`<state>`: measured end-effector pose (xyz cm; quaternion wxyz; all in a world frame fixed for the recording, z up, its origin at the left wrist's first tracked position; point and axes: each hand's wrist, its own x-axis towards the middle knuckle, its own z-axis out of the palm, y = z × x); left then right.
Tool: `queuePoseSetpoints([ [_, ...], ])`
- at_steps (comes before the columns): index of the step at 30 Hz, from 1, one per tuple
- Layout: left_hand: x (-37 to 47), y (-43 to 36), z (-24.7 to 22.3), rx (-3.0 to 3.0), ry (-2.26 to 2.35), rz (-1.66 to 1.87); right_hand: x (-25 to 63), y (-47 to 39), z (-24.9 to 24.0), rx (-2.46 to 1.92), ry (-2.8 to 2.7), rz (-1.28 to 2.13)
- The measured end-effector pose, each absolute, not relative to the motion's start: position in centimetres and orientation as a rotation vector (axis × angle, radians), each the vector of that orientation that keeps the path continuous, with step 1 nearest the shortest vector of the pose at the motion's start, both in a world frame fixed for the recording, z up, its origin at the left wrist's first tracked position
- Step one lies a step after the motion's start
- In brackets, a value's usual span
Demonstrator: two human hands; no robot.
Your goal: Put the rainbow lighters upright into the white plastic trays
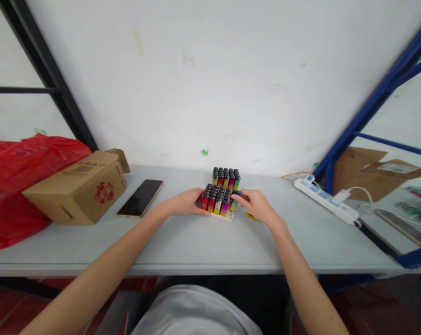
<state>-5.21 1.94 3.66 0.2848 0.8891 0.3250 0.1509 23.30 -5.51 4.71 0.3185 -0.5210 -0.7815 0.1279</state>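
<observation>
Upright lighters in red, yellow and purple with black tops stand in rows in a white tray on the table. Around the left side of this tray my left hand is closed, its thumb along the front. My right hand pinches a lighter at the tray's right edge, by its dark top. Behind, a second block of lighters stands upright. Something yellow lies beneath my right hand, mostly covered.
Left on the grey table are a phone, a cardboard box and a red plastic bag. A white power strip with a plugged-in charger lies at the right, beside a blue metal frame. The wall rises behind.
</observation>
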Motion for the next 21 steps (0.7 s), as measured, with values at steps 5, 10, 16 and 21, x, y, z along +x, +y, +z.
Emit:
queuePoseSetpoints([
  [5, -5.2, 2.1, 3.5, 2.381, 0.864, 0.405, 23.9, -5.6, 4.4, -1.377, -2.027, 0.522],
  [10, -5.3, 2.2, 3.4, 2.399, 0.864, 0.39, 23.8, -5.4, 4.2, -1.4, -2.14, 0.375],
  [16, -5.1, 1.9, 3.8, 2.361, 0.827, 0.371, 23.5, -5.7, 5.0, -1.621, -2.213, 0.179],
  [21, -5.0, 1.6, 4.1, 2.289, 0.795, 0.367, 25.7, -6.6, 6.2, -1.66, -2.213, 0.388],
])
